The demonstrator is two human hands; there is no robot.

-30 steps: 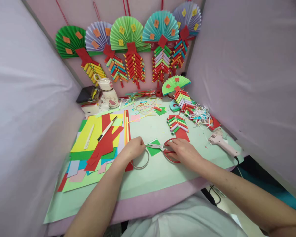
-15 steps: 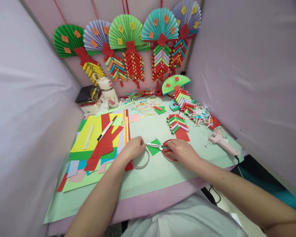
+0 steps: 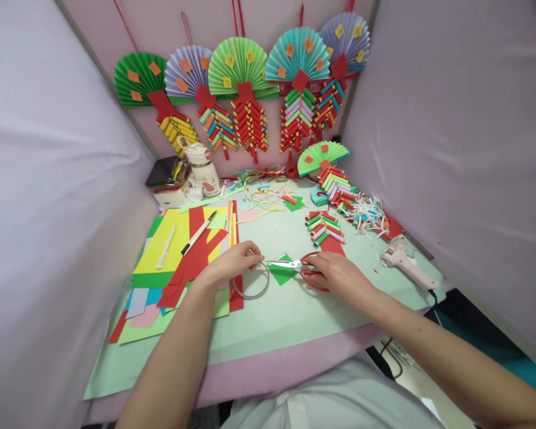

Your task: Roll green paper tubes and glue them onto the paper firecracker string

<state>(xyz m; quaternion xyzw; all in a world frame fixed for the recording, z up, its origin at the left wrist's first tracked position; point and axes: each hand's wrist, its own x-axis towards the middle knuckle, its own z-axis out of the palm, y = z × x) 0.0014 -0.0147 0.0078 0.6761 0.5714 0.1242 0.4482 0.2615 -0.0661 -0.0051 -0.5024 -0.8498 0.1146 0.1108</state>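
Flat, overlapping paper sheets spread left of the left hand, its fingertips bunched; whether they grip the thin round hoop below, I cannot tell. Between the parted hands, the shiny metal blades of scissors cross a green paper square. The right hand clamps their red looped handles.

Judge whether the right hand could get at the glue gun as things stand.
Probably yes: nothing bulky stands between the right hand and the glue gun, though that hand holds the red-handled scissors, which may need setting down first.
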